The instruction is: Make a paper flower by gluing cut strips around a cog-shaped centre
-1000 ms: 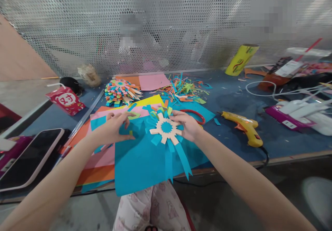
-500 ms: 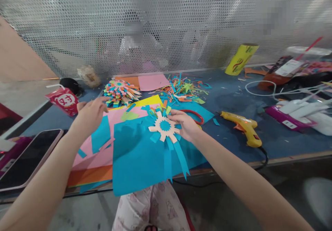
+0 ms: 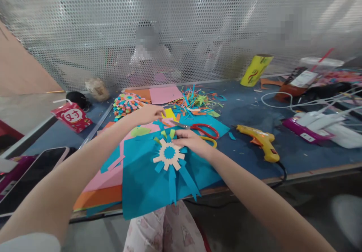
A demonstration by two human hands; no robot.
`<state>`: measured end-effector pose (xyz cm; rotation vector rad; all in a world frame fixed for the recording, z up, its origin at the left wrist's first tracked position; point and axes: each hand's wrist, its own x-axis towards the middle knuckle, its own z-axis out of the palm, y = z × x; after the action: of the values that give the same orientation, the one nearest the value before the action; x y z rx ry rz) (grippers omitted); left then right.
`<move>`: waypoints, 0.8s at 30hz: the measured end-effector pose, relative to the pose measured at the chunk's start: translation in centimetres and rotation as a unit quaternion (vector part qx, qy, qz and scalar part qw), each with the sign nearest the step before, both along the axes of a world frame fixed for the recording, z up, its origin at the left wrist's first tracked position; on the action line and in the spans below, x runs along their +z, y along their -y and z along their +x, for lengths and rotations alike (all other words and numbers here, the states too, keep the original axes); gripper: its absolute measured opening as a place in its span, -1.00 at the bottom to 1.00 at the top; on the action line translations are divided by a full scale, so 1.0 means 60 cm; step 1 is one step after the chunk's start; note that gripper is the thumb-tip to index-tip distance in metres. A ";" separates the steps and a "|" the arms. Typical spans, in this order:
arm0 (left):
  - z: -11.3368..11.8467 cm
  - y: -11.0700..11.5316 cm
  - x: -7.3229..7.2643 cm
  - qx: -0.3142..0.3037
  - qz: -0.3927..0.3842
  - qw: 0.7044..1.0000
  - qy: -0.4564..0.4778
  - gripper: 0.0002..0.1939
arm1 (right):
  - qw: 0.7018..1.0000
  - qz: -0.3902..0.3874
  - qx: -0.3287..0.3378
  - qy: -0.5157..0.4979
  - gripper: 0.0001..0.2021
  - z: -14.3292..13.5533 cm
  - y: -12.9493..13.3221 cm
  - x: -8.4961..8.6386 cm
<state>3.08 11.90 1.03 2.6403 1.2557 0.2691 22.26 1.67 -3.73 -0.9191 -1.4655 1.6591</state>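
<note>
- The phone [image 3: 31, 176] and red drink carton [image 3: 72, 115] lie far left on the bench [image 3: 296, 157].
- My left hand [image 3: 148, 113] reaches out, its grip pinching a yellow scrap [image 3: 169, 113].
- My right hand [image 3: 190, 142] presses flat, fingers spread, on the paper rosette [image 3: 169, 154] atop the blue sheet [image 3: 147, 180].
- I judge I'm adding petals; next calls for placing the scrap precisely.
- Scissors [image 3: 204, 129] and the glue gun [image 3: 260, 140] lie right.

Bare forearms, no sleeves on them; white sleeve edge at left shoulder; pale patterned trousers [image 3: 166, 229].
</note>
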 end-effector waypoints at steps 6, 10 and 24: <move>0.093 -0.060 0.030 0.054 0.104 0.985 0.124 -0.57 | 0.999 0.036 0.012 0.027 -0.75 0.007 -0.007 -0.014; 0.042 -0.074 0.036 0.099 0.105 0.986 0.081 -0.36 | 0.997 0.062 0.028 0.048 -0.79 0.007 -0.006 -0.020; -0.202 0.064 -0.062 0.068 0.034 0.996 -0.047 -0.44 | 0.961 0.186 0.000 0.206 -0.69 -0.004 0.002 -0.002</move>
<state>-9.02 8.08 -2.70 2.6555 1.4854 0.2134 22.00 1.52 -3.87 -1.0852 -1.9703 1.1688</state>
